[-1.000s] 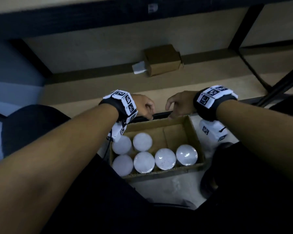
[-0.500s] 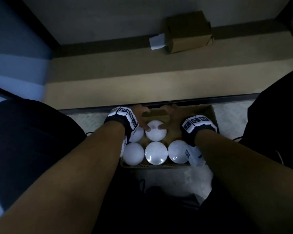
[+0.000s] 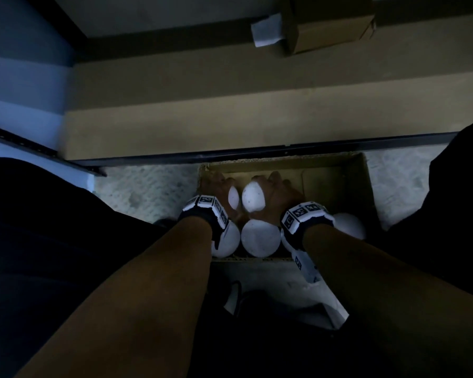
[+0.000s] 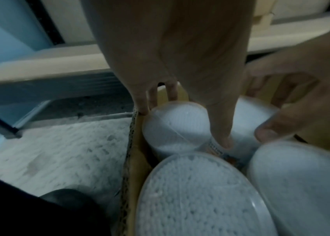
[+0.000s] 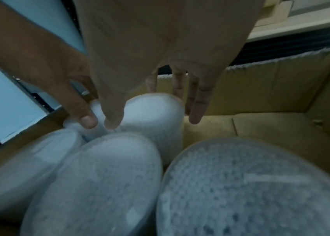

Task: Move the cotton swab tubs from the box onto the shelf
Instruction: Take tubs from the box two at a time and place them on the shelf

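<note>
Both hands have dropped from the rim into the brown cardboard box (image 3: 363, 186), left hand (image 3: 220, 190) and right hand (image 3: 277, 196) each wrapping a round white cotton swab tub (image 3: 253, 197) in the back row, four more waiting, beige shelf (image 3: 230, 124) looks tubless.

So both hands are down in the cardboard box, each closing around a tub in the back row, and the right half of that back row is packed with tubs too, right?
Not quite. The left hand and right hand are each around a tub in the back row of the box, but the right half of that row is bare cardboard, as the head and right wrist views show.
</note>
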Demonstrator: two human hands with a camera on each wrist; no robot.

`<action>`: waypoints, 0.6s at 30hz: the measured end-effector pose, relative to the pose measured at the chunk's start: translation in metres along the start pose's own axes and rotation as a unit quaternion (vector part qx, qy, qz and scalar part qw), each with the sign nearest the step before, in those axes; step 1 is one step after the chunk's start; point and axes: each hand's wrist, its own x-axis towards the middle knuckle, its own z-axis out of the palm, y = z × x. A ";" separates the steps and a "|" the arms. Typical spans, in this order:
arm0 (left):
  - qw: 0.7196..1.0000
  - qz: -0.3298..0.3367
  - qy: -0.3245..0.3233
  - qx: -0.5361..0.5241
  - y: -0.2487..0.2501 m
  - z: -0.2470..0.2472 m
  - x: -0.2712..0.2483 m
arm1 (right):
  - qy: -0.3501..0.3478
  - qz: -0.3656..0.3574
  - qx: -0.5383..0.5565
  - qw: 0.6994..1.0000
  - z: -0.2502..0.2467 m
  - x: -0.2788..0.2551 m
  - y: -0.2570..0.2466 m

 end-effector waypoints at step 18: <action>0.997 0.054 0.042 0.031 0.031 -0.005 0.003 | 0.005 0.064 0.023 0.998 -0.011 0.001 0.003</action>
